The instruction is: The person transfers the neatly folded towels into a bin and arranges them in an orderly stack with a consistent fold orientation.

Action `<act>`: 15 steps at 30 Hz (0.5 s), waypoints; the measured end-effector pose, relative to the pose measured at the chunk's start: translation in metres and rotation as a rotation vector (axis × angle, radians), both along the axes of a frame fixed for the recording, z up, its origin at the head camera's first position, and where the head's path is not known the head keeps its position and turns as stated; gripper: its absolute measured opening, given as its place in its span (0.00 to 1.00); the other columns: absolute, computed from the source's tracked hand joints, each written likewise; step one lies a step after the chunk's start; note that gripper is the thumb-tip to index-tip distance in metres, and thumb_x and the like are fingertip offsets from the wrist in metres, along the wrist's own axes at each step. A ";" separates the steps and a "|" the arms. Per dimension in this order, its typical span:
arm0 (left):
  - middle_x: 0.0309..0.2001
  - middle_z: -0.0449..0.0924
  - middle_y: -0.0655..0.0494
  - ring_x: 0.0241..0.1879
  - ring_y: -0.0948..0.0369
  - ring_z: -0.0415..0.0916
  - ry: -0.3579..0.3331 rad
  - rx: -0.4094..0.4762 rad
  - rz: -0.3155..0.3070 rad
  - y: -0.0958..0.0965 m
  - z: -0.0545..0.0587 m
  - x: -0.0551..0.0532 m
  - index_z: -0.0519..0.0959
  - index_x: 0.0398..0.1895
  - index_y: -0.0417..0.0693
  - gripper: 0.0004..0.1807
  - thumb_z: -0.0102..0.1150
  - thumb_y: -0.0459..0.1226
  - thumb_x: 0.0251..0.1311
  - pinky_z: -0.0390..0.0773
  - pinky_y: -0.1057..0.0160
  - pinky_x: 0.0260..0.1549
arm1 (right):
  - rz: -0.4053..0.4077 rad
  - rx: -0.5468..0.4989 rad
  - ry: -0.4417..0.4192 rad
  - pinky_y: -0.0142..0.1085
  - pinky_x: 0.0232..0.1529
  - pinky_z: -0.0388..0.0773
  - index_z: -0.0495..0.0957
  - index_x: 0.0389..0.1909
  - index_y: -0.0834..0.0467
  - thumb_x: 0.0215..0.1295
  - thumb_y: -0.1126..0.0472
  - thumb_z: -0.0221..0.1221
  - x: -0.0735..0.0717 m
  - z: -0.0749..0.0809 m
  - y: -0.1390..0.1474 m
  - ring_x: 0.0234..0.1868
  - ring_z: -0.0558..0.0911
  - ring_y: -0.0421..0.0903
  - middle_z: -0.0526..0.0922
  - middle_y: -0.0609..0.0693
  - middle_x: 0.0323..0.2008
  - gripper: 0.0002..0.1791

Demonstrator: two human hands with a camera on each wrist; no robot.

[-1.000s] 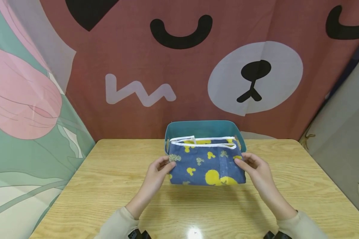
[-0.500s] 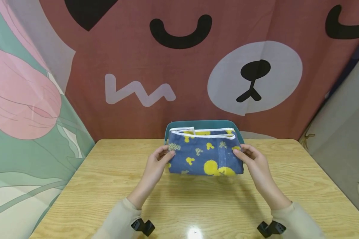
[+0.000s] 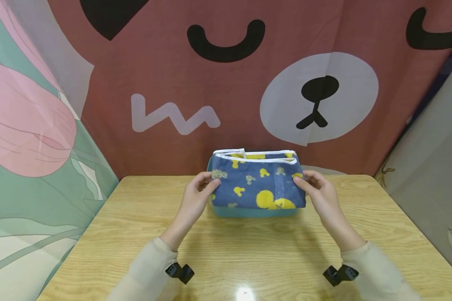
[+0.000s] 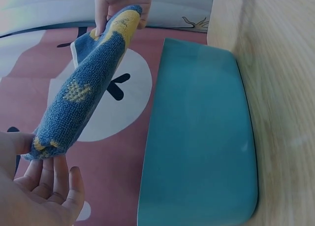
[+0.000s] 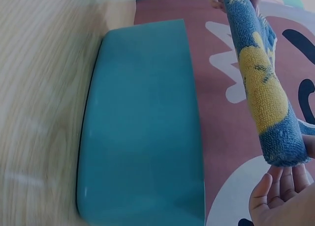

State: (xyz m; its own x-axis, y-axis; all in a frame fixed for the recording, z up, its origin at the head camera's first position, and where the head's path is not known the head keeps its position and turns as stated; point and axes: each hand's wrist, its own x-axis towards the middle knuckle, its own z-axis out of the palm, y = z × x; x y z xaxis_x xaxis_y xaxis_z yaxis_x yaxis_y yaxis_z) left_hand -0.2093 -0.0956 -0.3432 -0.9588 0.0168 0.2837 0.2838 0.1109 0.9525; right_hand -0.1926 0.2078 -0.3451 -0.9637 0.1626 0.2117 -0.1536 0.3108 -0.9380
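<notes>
Both hands hold up a folded blue towel (image 3: 256, 179) with yellow patterns and white edging. My left hand (image 3: 197, 192) pinches its left end, thumb on the near face and fingers behind. At the right end my right hand (image 3: 319, 194) grips it the same way. Behind and below it stands a teal bin (image 3: 254, 212), mostly covered by the towel in the head view. Both wrist views show the towel (image 4: 81, 90) raised above the rim of the bin (image 5: 140, 127), apart from it.
The bin stands at the back of a light wooden table (image 3: 135, 234). A curtain (image 3: 226, 83) with a large bear print hangs right behind it, and more printed cloth (image 3: 26, 125) hangs at the left side.
Both hands have raised the towel and carried it away from me, over the bin. The towel now covers the bin's opening in the head view, while its lower front shows beneath.
</notes>
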 end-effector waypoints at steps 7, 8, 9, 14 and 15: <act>0.39 0.79 0.48 0.33 0.63 0.75 0.019 -0.043 0.005 0.002 0.003 -0.006 0.79 0.50 0.34 0.13 0.62 0.32 0.65 0.80 0.59 0.35 | 0.002 0.078 0.026 0.29 0.35 0.78 0.75 0.55 0.64 0.70 0.49 0.61 -0.006 0.007 0.004 0.37 0.76 0.37 0.78 0.45 0.38 0.24; 0.39 0.80 0.48 0.33 0.63 0.75 0.020 -0.049 0.004 0.003 0.003 -0.007 0.79 0.50 0.34 0.13 0.62 0.33 0.65 0.80 0.58 0.36 | 0.004 0.092 0.027 0.29 0.35 0.78 0.75 0.56 0.64 0.70 0.50 0.61 -0.007 0.007 0.005 0.37 0.76 0.37 0.77 0.47 0.39 0.24; 0.39 0.80 0.48 0.33 0.63 0.75 0.023 -0.058 0.005 0.004 0.004 -0.008 0.79 0.50 0.34 0.14 0.62 0.33 0.65 0.80 0.58 0.36 | 0.006 0.108 0.029 0.29 0.35 0.78 0.75 0.58 0.64 0.70 0.50 0.60 -0.008 0.008 0.006 0.37 0.76 0.37 0.77 0.49 0.40 0.25; 0.42 0.80 0.46 0.30 0.64 0.74 0.031 -0.093 -0.001 0.006 0.007 -0.013 0.78 0.54 0.33 0.17 0.62 0.33 0.65 0.78 0.63 0.32 | 0.001 0.169 0.025 0.28 0.33 0.77 0.73 0.63 0.64 0.71 0.49 0.59 -0.014 0.009 0.009 0.37 0.76 0.37 0.76 0.53 0.43 0.28; 0.42 0.80 0.45 0.28 0.64 0.74 0.029 -0.096 -0.003 0.006 0.008 -0.014 0.78 0.55 0.32 0.18 0.62 0.33 0.65 0.77 0.64 0.30 | 0.002 0.176 0.026 0.28 0.33 0.77 0.73 0.63 0.64 0.71 0.49 0.59 -0.016 0.009 0.009 0.36 0.75 0.37 0.76 0.54 0.42 0.28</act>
